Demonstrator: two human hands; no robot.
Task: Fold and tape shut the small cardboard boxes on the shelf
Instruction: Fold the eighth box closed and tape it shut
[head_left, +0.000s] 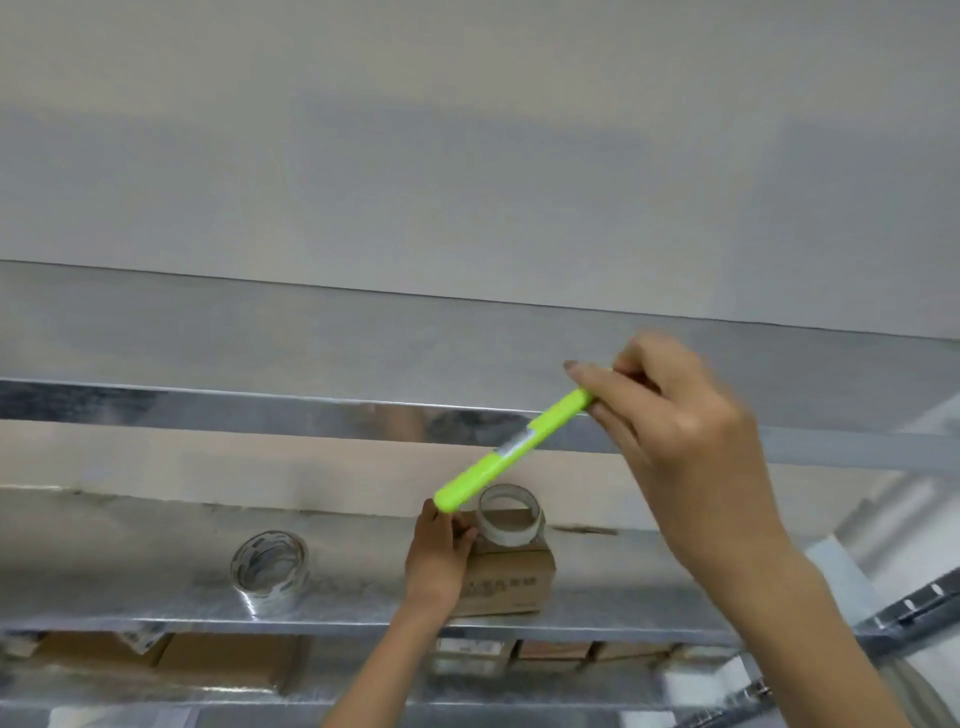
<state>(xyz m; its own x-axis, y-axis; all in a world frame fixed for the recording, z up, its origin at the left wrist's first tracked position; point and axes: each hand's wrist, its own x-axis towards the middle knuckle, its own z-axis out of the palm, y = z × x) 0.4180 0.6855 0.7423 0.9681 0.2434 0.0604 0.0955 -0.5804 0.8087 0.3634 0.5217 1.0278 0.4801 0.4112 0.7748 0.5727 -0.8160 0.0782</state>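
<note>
Cardboard box (506, 582) sat on the shelf (130, 582), left hand (439, 556) gripping its nine-o'clock edge, right hand (675, 441) at one o'clock pinching a green cutter (498, 460).

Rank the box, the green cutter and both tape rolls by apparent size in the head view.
1. box
2. shelf roll, nearly as big as the box
3. roll on the box
Unranked: green cutter, which is longest but thin and nearer the camera.
</note>
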